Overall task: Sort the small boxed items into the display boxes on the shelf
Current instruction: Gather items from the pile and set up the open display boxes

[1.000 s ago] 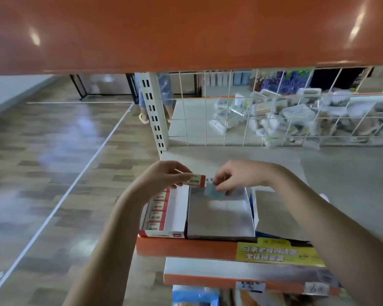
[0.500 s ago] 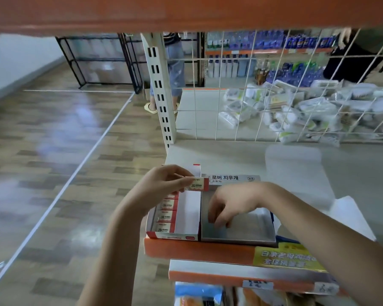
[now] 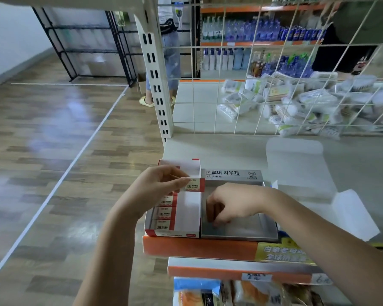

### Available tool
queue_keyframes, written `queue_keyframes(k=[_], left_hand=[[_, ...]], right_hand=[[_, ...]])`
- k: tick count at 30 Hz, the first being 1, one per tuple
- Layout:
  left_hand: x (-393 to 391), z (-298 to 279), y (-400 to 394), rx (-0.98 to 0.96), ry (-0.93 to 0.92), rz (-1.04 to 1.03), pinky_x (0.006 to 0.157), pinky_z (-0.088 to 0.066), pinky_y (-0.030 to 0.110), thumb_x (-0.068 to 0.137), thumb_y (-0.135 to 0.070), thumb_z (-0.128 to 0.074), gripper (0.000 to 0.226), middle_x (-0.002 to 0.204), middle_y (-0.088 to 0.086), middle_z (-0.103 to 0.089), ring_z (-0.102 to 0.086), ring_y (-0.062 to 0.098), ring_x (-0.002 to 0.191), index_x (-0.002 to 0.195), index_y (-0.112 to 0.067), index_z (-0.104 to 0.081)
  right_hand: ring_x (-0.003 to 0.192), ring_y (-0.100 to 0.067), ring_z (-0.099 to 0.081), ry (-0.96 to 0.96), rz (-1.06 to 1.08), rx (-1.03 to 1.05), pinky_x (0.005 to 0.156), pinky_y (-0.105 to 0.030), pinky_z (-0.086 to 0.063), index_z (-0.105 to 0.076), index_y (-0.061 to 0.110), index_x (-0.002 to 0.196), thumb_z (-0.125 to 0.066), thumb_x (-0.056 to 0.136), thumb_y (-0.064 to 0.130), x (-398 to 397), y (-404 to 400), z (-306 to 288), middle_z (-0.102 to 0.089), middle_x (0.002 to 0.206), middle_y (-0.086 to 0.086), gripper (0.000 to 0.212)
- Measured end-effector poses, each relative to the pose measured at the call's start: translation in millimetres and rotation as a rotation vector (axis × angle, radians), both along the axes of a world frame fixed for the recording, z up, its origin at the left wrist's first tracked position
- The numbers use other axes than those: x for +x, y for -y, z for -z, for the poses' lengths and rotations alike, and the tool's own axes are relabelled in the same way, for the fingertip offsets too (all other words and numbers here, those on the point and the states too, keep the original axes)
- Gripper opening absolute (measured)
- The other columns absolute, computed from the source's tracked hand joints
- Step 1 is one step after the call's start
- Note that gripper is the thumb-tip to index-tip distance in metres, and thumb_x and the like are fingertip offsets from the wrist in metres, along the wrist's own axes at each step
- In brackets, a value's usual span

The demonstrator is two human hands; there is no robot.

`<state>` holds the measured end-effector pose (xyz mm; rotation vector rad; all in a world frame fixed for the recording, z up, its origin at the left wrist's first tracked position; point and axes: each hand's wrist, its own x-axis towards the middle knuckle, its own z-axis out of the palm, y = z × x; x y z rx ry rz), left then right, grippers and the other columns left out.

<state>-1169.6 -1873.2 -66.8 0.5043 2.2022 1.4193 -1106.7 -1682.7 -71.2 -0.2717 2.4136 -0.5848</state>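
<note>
Left hand (image 3: pixel 157 186) pinches a small box (image 3: pixel 194 185) above the red-white display box (image 3: pixel 175 215); right hand (image 3: pixel 232 204) fingers curl inside the grey one (image 3: pixel 252 228).

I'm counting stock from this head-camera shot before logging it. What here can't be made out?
- Grey display box: anything under the right hand is hidden by its curled fingers.
- Red-and-white display box: its back rows are covered by the left hand and the small 2B box it pinches.
- Price tags on the lower shelf edge: too blurred to read.
</note>
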Motion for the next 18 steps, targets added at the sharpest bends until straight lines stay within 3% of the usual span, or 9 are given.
queue_keyframes(k=[4,8,12,14,18], left_hand=[[3,-1,3,-0.030,-0.027,-0.012,0.058,-0.045,0.011,0.083,-0.024,-0.067,0.008,0.074,-0.009,-0.070,-0.061,-0.003,0.064,0.089,-0.020,-0.070],[5,-6,12,-0.056,-0.051,-0.005,0.071,-0.054,0.021,0.083,-0.025,-0.067,0.005,0.082,-0.005,-0.072,-0.067,0.010,0.077,0.087,-0.023,-0.069],[10,-6,20,-0.161,-0.090,0.058,0.077,-0.056,0.027,0.083,-0.027,-0.068,0.005,0.082,-0.005,-0.072,-0.068,0.008,0.079,0.087,-0.025,-0.067],[12,-6,21,-0.252,-0.135,0.107,0.076,-0.056,0.025,0.083,-0.029,-0.067,0.004,0.081,-0.009,-0.071,-0.067,0.004,0.078,0.087,-0.028,-0.066],[16,-9,15,-0.388,-0.216,0.204,0.066,-0.049,0.012,0.085,-0.031,-0.066,0.004,0.079,-0.017,-0.067,-0.062,-0.004,0.075,0.088,-0.032,-0.063]], right_hand=[[0.085,-0.020,-0.065,-0.014,0.008,0.010,0.078,-0.042,-0.054,-0.068,0.022,0.097,-0.067,0.082,0.029,1,0,4,-0.069,0.092,0.000,0.017],[0.089,-0.010,-0.064,-0.017,0.029,-0.028,0.083,-0.033,-0.053,-0.068,0.026,0.102,-0.063,0.086,0.028,1,-3,-6,-0.069,0.099,0.009,0.017],[0.073,-0.002,-0.064,-0.049,0.144,-0.066,0.069,-0.018,-0.050,-0.067,0.021,0.099,-0.060,0.089,0.037,-4,-5,-18,-0.068,0.087,0.010,0.021],[0.070,-0.003,-0.064,-0.081,0.196,-0.074,0.065,-0.014,-0.048,-0.068,0.016,0.097,-0.056,0.090,0.041,-8,-4,-21,-0.067,0.083,0.007,0.029],[0.068,-0.008,-0.064,-0.110,0.289,-0.094,0.067,-0.018,-0.052,-0.067,0.013,0.088,-0.055,0.091,0.041,-16,3,-19,-0.069,0.084,0.000,0.030]])
